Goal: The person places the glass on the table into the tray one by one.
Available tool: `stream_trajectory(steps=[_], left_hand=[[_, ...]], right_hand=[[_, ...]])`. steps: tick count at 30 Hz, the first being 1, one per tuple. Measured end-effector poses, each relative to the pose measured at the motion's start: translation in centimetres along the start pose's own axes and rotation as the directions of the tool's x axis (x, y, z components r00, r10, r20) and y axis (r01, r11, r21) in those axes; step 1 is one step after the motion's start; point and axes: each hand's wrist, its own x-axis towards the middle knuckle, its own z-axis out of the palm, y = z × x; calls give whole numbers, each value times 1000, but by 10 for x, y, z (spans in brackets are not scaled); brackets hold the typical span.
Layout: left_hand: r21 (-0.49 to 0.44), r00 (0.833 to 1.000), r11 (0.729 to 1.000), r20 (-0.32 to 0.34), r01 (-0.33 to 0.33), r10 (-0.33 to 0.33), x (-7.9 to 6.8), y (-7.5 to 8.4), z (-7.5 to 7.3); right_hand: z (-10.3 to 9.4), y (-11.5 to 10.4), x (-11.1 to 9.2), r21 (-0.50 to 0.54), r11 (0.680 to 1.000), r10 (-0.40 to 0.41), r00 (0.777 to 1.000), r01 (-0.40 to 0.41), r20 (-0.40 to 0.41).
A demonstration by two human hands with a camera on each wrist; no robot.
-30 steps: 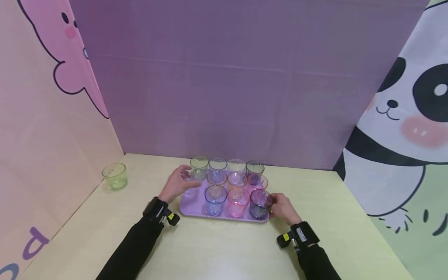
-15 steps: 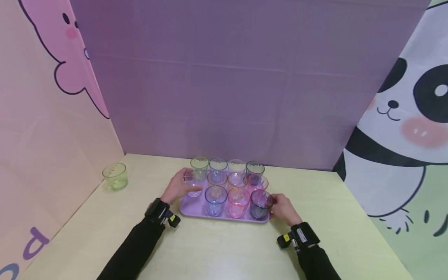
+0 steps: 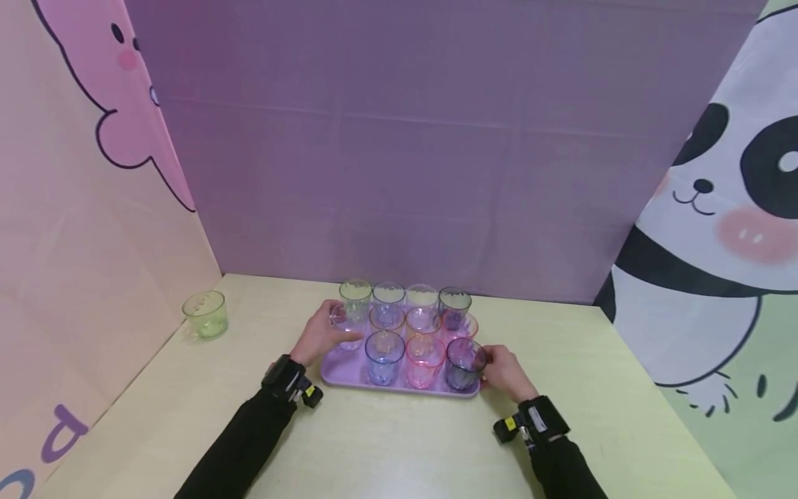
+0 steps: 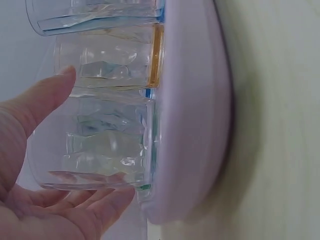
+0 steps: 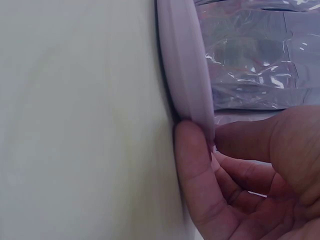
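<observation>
A lilac tray [image 3: 343, 374] bears several tinted clear tumblers in rows. My left hand [image 3: 316, 334] holds a colourless tumbler [image 4: 105, 145] upright at the tray's left side, thumb on its near side and fingers round the far side. Its base is right at the tray's surface in the left wrist view. At the front right corner, my right hand [image 3: 508, 374] pinches the tray's rim [image 5: 187, 65] between thumb and finger, beside a dark purple tumbler [image 3: 464, 371]. A blue tumbler [image 3: 384, 364] and a pink tumbler [image 3: 424, 367] share that front row.
A lone green tumbler [image 3: 208, 319] stands on the pale wooden table [image 3: 386, 450] at the far left, close to the left wall panel. Behind the tray rises a purple backdrop [image 3: 399, 152]. A panda panel [image 3: 686, 298] borders the right side.
My left hand has come slightly down and right, lowering the colourless tumbler to the tray's left side behind the front row. The right hand keeps its place at the tray's corner.
</observation>
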Motion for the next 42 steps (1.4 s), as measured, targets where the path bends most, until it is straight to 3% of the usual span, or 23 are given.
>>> stream_trajectory(steps=[21, 28, 36, 42], left_hand=[[8, 999, 999, -10, -32, 32, 0, -2, 1], [-1, 999, 1000, 28, -15, 15, 0, -1, -1], [-27, 995, 1000, 100, -9, 12, -1, 2, -12], [-27, 992, 998, 117, -51, 54, 1, 1, -35]], right_hand=[[0, -2, 0, 5, 1000, 12, 1000, -12, -4], [0, -2, 0, 11, 1000, 4, 1000, -4, -4], [0, -1, 0, 14, 1000, 12, 1000, -12, 4], [-1, -2, -2, 23, 1000, 4, 1000, -5, 7]])
